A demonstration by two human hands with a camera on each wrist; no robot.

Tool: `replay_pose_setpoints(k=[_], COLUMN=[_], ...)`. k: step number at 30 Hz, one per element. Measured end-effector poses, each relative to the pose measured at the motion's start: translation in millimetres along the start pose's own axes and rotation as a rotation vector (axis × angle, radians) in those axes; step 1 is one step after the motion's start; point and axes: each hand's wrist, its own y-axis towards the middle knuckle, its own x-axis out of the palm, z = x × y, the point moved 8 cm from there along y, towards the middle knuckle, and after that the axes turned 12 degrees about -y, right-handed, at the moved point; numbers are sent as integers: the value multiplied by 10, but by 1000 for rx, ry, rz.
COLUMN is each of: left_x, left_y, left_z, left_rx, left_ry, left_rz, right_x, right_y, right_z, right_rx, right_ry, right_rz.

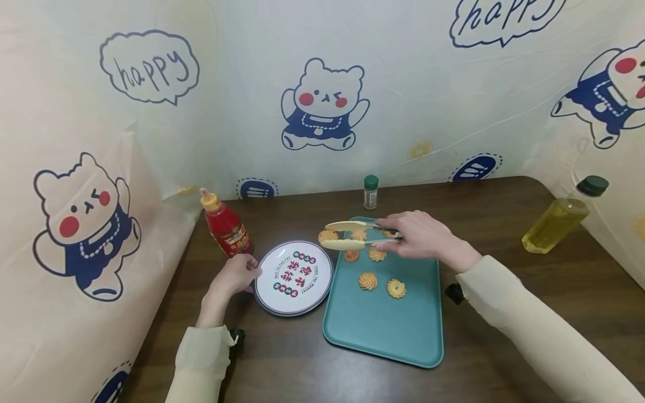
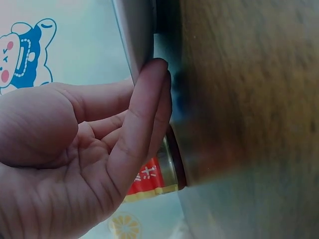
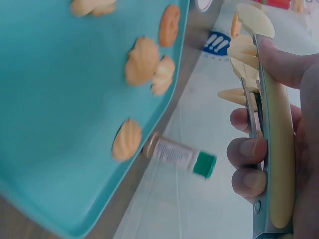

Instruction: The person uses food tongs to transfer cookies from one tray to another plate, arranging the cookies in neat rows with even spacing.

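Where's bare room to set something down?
Free: near half of the tray, table between tray and oil bottle beyond the right sleeve, top of the plate. Crowded: tray's far end, cookies and tongs; left of the plate, left hand and sauce bottle.

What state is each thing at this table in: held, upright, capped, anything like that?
Tongs: held in the right hand, raised
Gripped cookie: between the tong tips, off the tray
Plate: face up, edge pinched by the left hand
Tray: flat, bearing other cookies
Red sauce bottle: upright, top on
Small jar: upright, lid on
Oil bottle: upright, capped
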Motion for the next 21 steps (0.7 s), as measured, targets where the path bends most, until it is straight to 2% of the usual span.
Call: replay_pose_setpoints(k=[10, 15, 21], left_x=[6, 12, -6], left_y=[15, 10, 1], left_z=[10, 12, -10], left_rx=[-9, -13, -15], left_ry=[1, 7, -11], left_rz=[9, 11, 3], right_x=[268, 396, 477], right_y=[481, 605, 686], right_z=[-419, -578, -708], right_rx=[-48, -71, -60], right_ry=[10, -43, -77], right_rz=[-102, -121, -152])
